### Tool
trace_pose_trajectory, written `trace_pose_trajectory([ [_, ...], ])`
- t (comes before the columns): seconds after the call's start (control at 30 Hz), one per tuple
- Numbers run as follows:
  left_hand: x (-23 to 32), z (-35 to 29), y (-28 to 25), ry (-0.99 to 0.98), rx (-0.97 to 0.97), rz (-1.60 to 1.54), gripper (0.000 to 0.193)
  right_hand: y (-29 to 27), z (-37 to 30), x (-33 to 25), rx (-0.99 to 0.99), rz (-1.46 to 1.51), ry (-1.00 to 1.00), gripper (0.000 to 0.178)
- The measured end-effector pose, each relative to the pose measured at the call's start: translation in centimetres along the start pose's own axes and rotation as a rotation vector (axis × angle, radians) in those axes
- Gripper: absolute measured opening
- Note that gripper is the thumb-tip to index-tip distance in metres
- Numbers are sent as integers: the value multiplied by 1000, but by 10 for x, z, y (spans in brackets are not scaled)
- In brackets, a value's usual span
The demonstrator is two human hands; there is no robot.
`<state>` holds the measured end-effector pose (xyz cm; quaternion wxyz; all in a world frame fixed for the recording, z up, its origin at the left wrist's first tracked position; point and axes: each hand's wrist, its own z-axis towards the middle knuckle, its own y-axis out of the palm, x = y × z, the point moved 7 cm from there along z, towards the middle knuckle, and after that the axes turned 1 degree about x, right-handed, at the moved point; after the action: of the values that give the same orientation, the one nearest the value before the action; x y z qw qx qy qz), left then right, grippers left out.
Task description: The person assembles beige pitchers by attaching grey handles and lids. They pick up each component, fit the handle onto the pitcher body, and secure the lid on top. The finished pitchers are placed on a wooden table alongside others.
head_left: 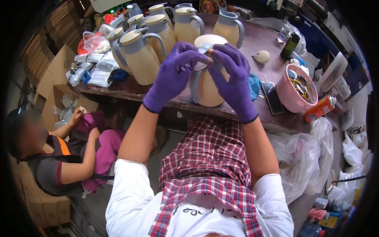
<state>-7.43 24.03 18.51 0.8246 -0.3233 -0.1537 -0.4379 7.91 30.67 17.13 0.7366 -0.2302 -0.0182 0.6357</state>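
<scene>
A cream jug (213,89) with a grey handle and a pale round lid (210,39) stands at the table's front edge, between my hands. Both hands wear purple gloves. My left hand (173,73) is closed in a pinch at a thin yellow cord (208,60), with a small pale tag (200,65) hanging below the fingers. Across from it, my right hand (233,75) bends its thumb and index finger towards the same cord, beside the lid's grey lever (205,47). What its fingertips grip is too small to make out.
Several similar jugs (141,59) crowd the table's back left. A loose lid (261,57), phone (272,97), pink bucket of corded tags (282,91), orange spray can (319,109) and dark green bottle (290,46) lie to the right. Another person (71,158) sits at left.
</scene>
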Motion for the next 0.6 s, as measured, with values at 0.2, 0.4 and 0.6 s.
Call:
trace_pose_trajectory([
  [0.2, -21, 27, -37, 11, 78, 300, 38, 3, 3, -9, 16, -222, -90, 12],
  [0.4, -51, 63, -49, 241, 378, 546, 29, 6, 4, -12, -2, -216, -86, 15],
  [0.6, -175, 10, 25, -510, -90, 25, 26, 4, 2, -32, 51, -307, -93, 18],
])
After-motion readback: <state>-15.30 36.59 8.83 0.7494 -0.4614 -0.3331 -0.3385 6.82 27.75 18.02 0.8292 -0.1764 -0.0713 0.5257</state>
